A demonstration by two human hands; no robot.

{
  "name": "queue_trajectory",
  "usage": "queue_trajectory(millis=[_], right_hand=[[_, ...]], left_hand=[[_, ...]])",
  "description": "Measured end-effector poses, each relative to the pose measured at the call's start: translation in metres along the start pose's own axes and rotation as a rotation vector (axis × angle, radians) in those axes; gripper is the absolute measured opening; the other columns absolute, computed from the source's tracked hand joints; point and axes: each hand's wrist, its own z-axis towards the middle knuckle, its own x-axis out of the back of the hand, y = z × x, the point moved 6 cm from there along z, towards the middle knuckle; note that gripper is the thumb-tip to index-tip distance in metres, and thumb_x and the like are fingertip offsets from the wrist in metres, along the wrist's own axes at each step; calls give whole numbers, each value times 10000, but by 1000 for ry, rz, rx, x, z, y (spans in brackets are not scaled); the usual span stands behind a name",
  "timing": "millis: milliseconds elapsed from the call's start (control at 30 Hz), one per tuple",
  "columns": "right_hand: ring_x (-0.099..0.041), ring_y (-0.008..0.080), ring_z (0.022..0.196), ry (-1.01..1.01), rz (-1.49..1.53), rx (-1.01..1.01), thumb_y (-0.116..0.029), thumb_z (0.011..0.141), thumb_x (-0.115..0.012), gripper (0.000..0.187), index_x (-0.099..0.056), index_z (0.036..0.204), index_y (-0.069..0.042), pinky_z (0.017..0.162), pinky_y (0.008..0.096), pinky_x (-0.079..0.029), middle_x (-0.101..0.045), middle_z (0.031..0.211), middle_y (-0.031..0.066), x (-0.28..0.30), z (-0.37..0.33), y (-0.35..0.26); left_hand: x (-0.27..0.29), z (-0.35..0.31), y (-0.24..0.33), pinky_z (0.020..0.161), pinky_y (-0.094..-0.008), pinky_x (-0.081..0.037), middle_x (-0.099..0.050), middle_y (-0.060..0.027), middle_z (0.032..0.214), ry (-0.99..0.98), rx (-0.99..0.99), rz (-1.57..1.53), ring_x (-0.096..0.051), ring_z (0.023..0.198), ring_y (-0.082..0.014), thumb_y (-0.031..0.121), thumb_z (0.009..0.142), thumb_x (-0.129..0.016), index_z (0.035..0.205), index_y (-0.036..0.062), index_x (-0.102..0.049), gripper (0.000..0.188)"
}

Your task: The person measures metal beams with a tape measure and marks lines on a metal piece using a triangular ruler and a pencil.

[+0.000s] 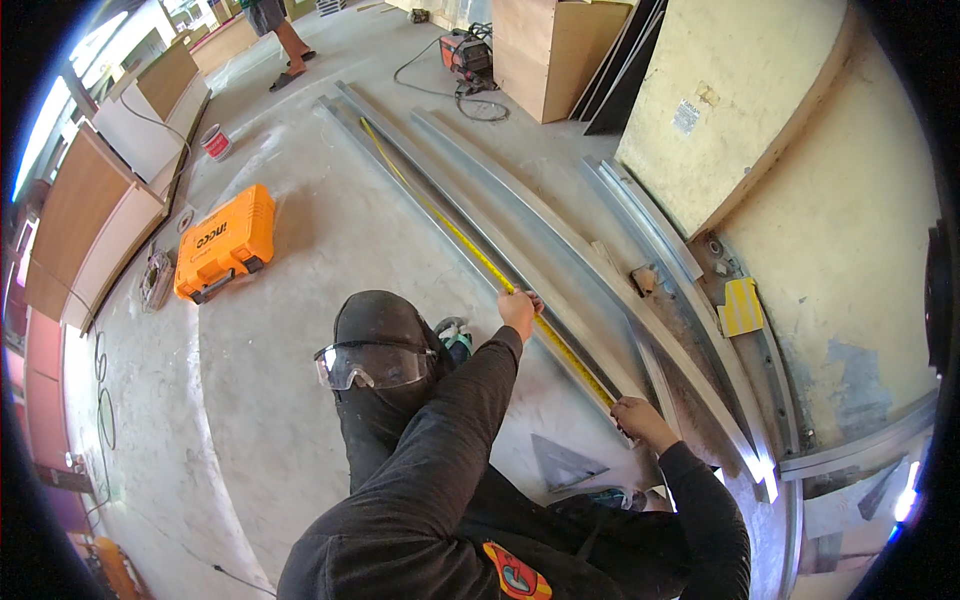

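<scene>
A yellow tape measure blade (470,245) lies stretched along a long grey metal channel (400,160) on the floor. My left hand (518,312) is closed on the blade partway along, fingers pinched over it. Nearer to me, my right hand (645,424) grips the tape at its near end; whether the tape's case is under the fingers is hidden. Clear safety goggles (378,366) are strapped around a rounded black-cloth form left of my left arm. Just behind that form sits a partly hidden green and black tool (455,338). A grey triangular plate (567,462) lies by the channel.
More metal channels (560,225) run alongside to the right. An orange tool case (228,240) and a red can (215,143) stand left. A red machine with cables (467,55) is at the back. Another person's legs (287,45) show far off. A yellow piece (741,307) lies right.
</scene>
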Motion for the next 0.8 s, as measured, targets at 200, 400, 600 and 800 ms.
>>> queue_trajectory(millis=[200,400,600,800], right_hand=[[-609,172,590,116,5,-126,-238,889,-569,270,-680,916,7,555,331,-483,-634,674,76,-9,11,10],[-591,145,568,201,58,-113,-230,890,-590,251,-680,897,4,532,304,-465,-608,642,57,-4,16,27],[-557,132,528,148,132,-168,-232,902,-583,243,-672,863,-9,488,293,-431,-600,634,38,4,4,4],[-529,111,505,76,288,-284,-230,919,-567,224,-655,852,-35,466,274,-409,-586,625,22,1,7,15]], left_hand=[[-6,1,38,464,-345,-484,-542,-76,809,54,-141,-15,-544,557,-190,118,1035,-360,1110,87,-389,87],[-13,-1,47,484,-345,-510,-558,-86,827,-44,-132,-58,-562,570,-192,115,1038,-358,1125,84,-407,104],[-28,-11,52,509,-335,-506,-554,-71,835,-22,-196,46,-551,578,-171,122,1041,-365,1181,89,-413,152],[-41,-15,55,529,-356,-501,-556,-82,842,-70,-223,5,-554,584,-190,115,1040,-362,1160,94,-419,134]])
